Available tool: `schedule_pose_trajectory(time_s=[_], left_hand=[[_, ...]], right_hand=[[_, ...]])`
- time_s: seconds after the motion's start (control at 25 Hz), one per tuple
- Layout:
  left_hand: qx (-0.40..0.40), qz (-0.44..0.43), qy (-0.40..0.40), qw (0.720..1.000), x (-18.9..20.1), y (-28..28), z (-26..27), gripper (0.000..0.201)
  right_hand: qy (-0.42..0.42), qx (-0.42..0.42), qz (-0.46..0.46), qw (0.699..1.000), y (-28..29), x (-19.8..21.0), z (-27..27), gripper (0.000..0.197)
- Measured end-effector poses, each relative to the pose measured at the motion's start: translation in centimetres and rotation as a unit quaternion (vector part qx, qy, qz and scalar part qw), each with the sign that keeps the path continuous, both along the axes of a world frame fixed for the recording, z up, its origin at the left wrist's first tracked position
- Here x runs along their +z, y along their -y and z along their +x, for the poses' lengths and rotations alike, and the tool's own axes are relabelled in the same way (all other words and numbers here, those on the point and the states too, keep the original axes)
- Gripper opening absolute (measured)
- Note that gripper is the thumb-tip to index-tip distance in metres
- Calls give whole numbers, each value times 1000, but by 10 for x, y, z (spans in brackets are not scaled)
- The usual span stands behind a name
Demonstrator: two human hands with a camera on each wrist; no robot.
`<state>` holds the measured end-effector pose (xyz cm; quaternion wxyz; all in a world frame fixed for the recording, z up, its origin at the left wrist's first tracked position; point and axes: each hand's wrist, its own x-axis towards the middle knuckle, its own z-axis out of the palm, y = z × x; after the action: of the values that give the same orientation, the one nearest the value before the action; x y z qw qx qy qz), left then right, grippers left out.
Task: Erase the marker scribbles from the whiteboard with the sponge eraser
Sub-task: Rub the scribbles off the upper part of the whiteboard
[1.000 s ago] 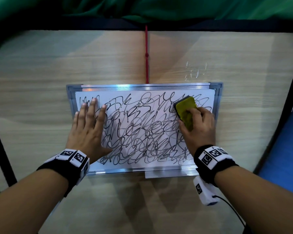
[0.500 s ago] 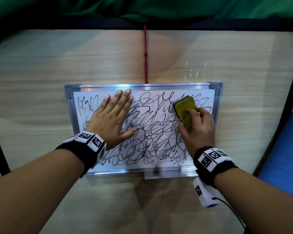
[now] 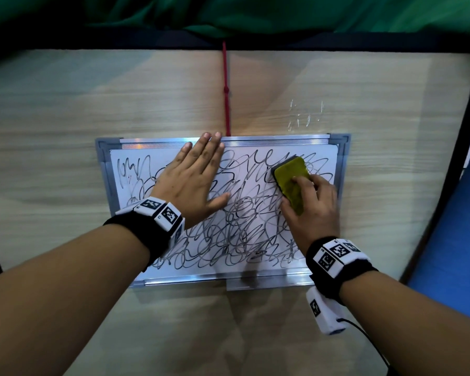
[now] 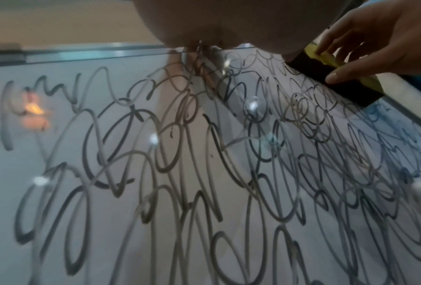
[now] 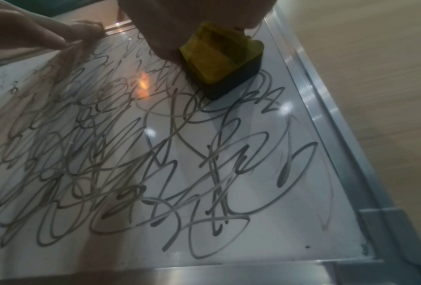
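Up top, sponge eraser (image 3: 292, 183) nears whiteboard (image 3: 343, 169) edge (right).

Dim, soft wrist views, glare spots on whiteboard (image 4: 58, 164) (perhaps overhead lamps)

Fills most of the left wrist view: whiteboard (image 4: 58, 192), glossy and reflecting small lights, covered almost edge to edge with looping dark marker scribbles (image 4: 180, 164). Hangs at the top centre, close and blurred: underside of the left hand (image 4: 216, 23), reaching the metal frame (image 4: 82, 52) along the board's far edge, its finger pose not discernible. Grips the sponge eraser (image 4: 326, 77) at upper right: right hand (image 4: 380, 38), thumb along the eraser's black side, fingertips on the yellow top, black base flat on the scribbled surface near the board's right edge.
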<state>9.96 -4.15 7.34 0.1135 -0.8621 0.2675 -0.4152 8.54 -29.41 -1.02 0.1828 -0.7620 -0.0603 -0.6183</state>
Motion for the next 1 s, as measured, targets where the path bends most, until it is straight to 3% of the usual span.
schedule_pose_trajectory(time_s=[0.2,0.72,0.88,1.0], left_hand=[[15,-10,-5,1000,-3,4,2,89],[18,18,-29,999,7,-1,4,88],[18,18,-38,999,9,-2,5,91],[23,22,-38,999,9,-1,5,92]], right_hand=[[7,-4,-1,1000,2,2,1,55],[23,9,27,999,3,6,2,54],[12,9,-11,1000,10,1,-1,54],[17,1,21,1000,14,4,1,54]])
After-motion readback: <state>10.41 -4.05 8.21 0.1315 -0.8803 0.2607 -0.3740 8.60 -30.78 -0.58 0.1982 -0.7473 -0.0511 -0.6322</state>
